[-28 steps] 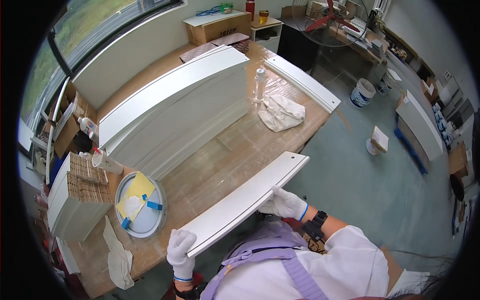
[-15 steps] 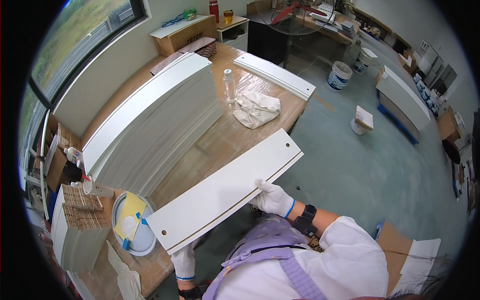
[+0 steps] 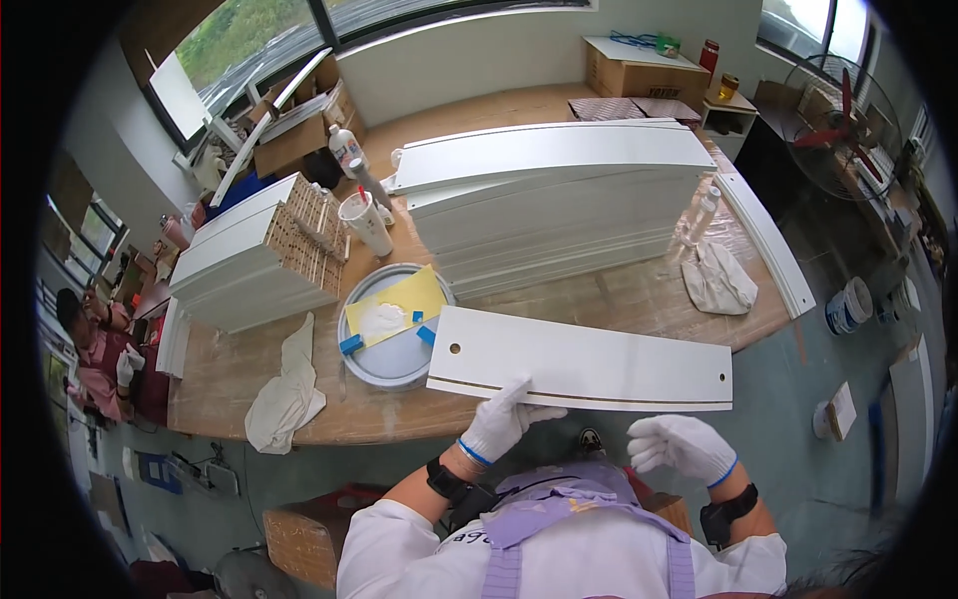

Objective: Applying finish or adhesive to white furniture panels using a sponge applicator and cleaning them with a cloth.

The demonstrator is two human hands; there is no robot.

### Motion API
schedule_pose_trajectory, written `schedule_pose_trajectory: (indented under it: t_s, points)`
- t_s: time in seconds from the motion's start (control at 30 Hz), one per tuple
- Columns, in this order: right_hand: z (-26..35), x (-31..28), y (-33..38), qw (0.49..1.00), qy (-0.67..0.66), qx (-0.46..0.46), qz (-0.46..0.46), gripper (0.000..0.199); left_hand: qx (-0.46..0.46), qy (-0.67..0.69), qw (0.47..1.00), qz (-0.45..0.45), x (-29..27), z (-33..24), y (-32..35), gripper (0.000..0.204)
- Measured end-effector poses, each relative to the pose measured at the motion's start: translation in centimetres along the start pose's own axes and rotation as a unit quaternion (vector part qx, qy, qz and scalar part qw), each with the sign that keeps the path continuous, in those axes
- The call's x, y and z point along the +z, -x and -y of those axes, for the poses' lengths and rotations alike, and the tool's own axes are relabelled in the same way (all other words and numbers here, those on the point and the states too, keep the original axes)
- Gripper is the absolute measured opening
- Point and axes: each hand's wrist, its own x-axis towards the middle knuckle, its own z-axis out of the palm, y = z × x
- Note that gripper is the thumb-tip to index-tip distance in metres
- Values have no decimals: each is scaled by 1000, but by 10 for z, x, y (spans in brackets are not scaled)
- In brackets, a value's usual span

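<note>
A long white board with a hole near each end and a dark groove along its near edge lies level across the near side of the table. My left hand, in a white glove, grips its near edge left of the middle, with one finger on top. Just short of the board's right part, my gloved right hand is off it, fingers loosely bent and nothing in them. Left of the board, a round grey lid bears a yellow sheet with white paste and small blue pieces.
Stacked white boards stand behind on the table, with a smaller stack at left. A cup, bottles, a clear bottle and cloths are around. Another person is at far left; a fan stands far right.
My view has swung left. The board has turned from slanted to nearly level across my front. My right hand has let go of its near edge; my left hand now grips that edge.
</note>
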Motion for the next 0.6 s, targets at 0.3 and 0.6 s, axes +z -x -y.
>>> schedule_pose_trajectory:
  t_s: [0.3,0.6]
  points:
    - [56,-42,-15,508,767,-267,-287,53,-99,-56,992,59,22,14,-23,38]
    - [71,-128,-2,759,609,8,-230,55,-132,-138,974,124,86,36,-84,52]
